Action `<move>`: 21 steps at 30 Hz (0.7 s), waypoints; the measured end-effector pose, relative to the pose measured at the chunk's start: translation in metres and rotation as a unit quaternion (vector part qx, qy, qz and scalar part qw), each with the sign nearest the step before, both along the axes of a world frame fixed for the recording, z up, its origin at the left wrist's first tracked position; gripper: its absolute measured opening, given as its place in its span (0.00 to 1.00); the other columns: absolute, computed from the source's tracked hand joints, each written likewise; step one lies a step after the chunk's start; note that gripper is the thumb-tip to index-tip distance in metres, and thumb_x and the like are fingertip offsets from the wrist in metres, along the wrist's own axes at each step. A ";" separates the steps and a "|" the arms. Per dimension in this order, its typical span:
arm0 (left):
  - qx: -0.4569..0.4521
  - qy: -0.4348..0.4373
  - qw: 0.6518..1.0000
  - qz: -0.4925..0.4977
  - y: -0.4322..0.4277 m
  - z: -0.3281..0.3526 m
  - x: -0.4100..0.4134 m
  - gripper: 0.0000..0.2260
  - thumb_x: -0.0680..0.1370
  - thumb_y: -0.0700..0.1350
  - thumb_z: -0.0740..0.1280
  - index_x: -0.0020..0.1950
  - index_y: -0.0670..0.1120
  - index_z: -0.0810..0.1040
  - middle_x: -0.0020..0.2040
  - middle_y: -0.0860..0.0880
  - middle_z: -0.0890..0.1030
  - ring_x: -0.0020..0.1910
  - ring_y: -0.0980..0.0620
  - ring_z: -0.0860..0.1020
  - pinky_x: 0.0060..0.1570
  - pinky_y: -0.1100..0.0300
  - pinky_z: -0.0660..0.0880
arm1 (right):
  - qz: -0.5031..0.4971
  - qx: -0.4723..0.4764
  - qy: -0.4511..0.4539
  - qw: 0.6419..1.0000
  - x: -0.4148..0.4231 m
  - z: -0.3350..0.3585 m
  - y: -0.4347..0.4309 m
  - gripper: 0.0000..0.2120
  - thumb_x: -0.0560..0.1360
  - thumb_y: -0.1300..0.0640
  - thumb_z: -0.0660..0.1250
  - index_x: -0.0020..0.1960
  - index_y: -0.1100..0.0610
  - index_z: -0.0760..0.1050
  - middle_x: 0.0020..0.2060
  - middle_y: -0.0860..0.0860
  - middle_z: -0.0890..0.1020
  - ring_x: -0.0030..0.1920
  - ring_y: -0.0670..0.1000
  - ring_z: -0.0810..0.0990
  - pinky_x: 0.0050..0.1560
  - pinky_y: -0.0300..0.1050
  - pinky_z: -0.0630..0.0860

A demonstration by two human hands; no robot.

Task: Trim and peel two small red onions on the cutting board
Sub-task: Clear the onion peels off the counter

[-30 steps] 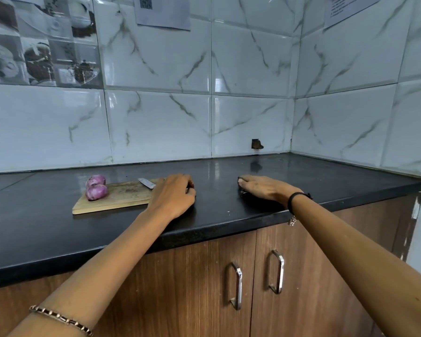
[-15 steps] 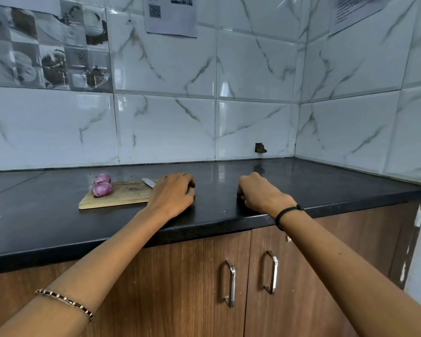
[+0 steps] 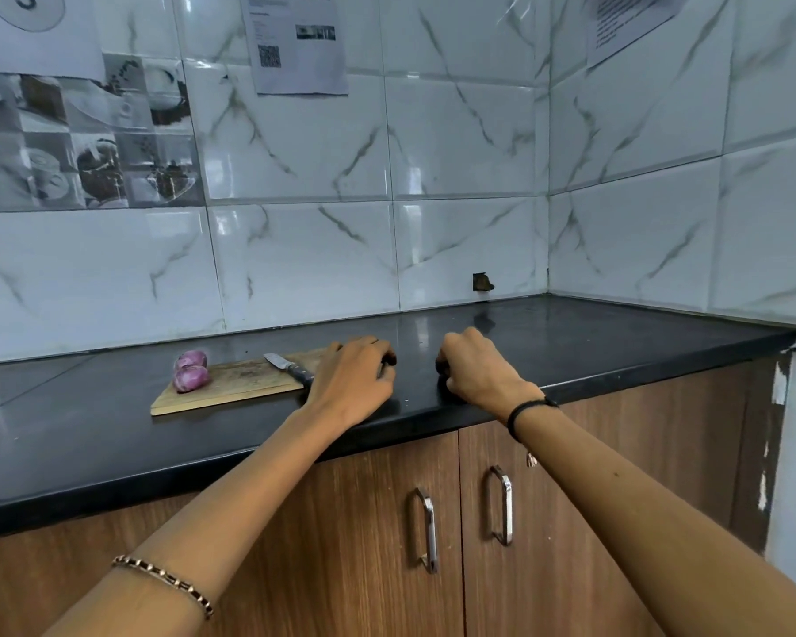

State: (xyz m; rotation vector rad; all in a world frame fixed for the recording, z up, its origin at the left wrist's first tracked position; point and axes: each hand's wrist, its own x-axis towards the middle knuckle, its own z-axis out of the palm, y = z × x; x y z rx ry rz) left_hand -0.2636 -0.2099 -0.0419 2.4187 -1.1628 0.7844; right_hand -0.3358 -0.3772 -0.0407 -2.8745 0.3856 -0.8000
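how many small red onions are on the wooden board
2. Both small red onions lie touching at the left end of the wooden cutting board: one nearer the wall, one in front. None seem hidden.

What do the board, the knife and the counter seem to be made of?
Board: wood, it seems; pale brown and matte, with grain lines and dark cut marks. Knife: the blade looks like bare metal, grey and shiny; the handle is dark, material unclear. Counter: probably polished stone, black and glossy, since it mirrors the tiles.

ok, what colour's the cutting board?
The cutting board is light tan wood with a darker scuffed patch in the middle; it shows best in the head view.
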 end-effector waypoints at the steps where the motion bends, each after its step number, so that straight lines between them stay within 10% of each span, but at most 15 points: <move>1: -0.004 0.009 1.000 -0.008 -0.004 0.000 -0.004 0.12 0.81 0.45 0.61 0.62 0.47 0.80 0.62 0.50 0.81 0.61 0.50 0.77 0.63 0.53 0.70 | -0.003 0.064 -0.026 0.998 0.001 0.000 -0.008 0.11 0.74 0.66 0.71 0.56 0.62 0.82 0.56 0.62 0.81 0.54 0.62 0.81 0.57 0.51 0.80; 5: -0.057 0.091 0.992 -0.073 -0.028 -0.005 -0.020 0.11 0.82 0.42 0.62 0.61 0.46 0.80 0.61 0.50 0.81 0.61 0.51 0.77 0.58 0.60 0.71 | -0.023 0.321 -0.098 0.942 -0.012 -0.004 -0.047 0.10 0.72 0.61 0.77 0.54 0.57 0.86 0.47 0.53 0.86 0.50 0.49 0.83 0.53 0.34 0.75; 12: -0.141 0.170 0.958 -0.183 -0.095 -0.022 -0.071 0.14 0.82 0.35 0.61 0.64 0.46 0.80 0.63 0.50 0.81 0.60 0.58 0.77 0.52 0.75 0.66 | 0.059 0.588 -0.249 0.767 -0.077 -0.024 -0.093 0.08 0.72 0.78 0.69 0.51 0.74 0.80 0.41 0.63 0.84 0.39 0.54 0.86 0.51 0.46 0.84; 17: -0.172 0.163 0.937 -0.258 -0.161 -0.050 -0.132 0.16 0.77 0.31 0.60 0.60 0.44 0.80 0.57 0.48 0.82 0.58 0.53 0.78 0.57 0.66 0.71 | 0.082 0.681 -0.305 0.660 -0.139 -0.050 -0.120 0.10 0.73 0.82 0.62 0.43 0.71 0.78 0.34 0.60 0.84 0.34 0.51 0.85 0.45 0.42 0.84; 21: -0.152 0.215 0.923 -0.282 -0.210 -0.103 -0.172 0.17 0.75 0.30 0.59 0.58 0.42 0.80 0.54 0.45 0.83 0.56 0.48 0.78 0.59 0.58 0.72 | -0.005 0.688 -0.312 0.655 -0.181 -0.109 -0.156 0.08 0.74 0.80 0.64 0.45 0.71 0.79 0.31 0.57 0.84 0.31 0.48 0.85 0.41 0.38 0.84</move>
